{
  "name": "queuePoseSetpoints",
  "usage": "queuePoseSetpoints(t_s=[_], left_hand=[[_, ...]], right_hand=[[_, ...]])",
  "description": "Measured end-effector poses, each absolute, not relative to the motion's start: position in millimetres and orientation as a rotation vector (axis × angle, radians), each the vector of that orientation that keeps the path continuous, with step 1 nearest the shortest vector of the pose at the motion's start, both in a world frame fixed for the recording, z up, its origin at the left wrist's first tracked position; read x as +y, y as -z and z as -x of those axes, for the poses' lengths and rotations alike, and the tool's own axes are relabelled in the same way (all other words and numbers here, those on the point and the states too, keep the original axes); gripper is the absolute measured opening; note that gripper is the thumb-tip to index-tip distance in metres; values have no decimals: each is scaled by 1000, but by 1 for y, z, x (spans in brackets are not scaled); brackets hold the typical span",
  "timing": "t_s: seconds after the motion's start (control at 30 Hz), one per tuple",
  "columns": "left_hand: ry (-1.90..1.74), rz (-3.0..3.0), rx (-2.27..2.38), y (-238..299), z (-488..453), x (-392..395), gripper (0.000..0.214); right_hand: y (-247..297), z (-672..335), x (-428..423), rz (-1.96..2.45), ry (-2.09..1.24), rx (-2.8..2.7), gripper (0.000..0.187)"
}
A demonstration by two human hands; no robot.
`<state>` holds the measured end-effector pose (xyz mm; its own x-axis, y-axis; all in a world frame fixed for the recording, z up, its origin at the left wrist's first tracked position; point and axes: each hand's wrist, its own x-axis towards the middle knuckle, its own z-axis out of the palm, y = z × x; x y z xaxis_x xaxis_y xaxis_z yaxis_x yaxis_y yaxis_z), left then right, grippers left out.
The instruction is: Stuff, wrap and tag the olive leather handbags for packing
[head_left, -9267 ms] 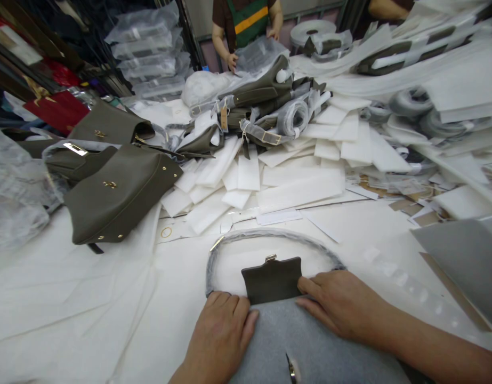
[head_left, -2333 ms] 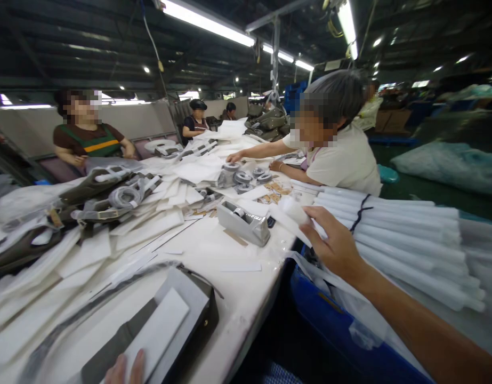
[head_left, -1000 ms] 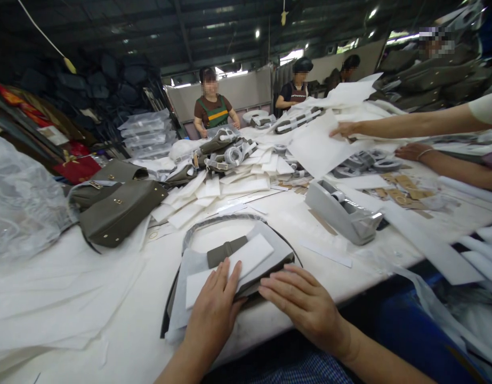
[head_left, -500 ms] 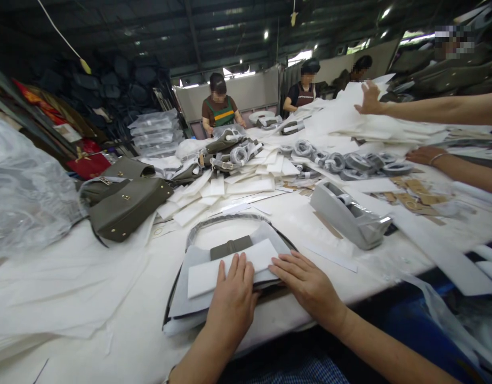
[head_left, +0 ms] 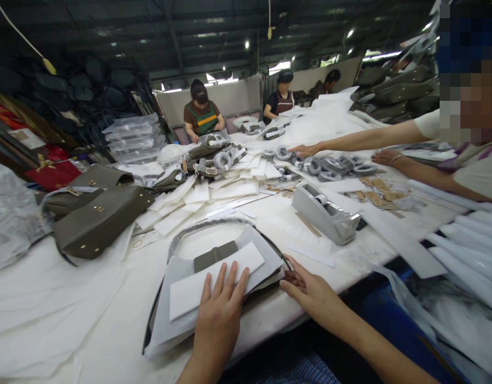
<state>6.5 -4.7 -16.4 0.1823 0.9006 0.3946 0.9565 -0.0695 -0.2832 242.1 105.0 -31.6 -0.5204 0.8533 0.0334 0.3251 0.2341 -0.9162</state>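
Note:
In front of me a handbag (head_left: 150, 325) lies on the table, its face covered by thin white wrapping paper (head_left: 166, 288), with a dark olive strap tab (head_left: 216, 256) showing. Its handle (head_left: 182, 234) is wrapped in clear film and arches toward the far side. A white foam strip (head_left: 185, 293) rests across the paper. My left hand (head_left: 219, 314) presses flat on that strip, fingers spread. At the bag's right edge, my right hand (head_left: 309, 290) has its fingers curled round the side, the fingertips partly hidden.
A grey tape dispenser (head_left: 325, 218) stands beyond my right hand. Olive handbags (head_left: 102, 218) lie at left, near piled foam strips (head_left: 182, 202). Rolled grey straps (head_left: 329, 165) lie farther back. A co-worker's arm (head_left: 361, 137) reaches in from the right; other people work across the table.
My right hand has moved off the foam strip to the bag's right edge, and its fingers have curled. My left hand stays on the strip. The co-worker's raised hand has lowered toward the rolled straps.

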Motion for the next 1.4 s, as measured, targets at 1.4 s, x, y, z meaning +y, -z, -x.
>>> queuePoseSetpoints(t_s=[1.4], left_hand=[[707,1931,-1767,14,30,-10,66]], right_hand=[[-22,-335,115,1303,-1339,-1522,55]])
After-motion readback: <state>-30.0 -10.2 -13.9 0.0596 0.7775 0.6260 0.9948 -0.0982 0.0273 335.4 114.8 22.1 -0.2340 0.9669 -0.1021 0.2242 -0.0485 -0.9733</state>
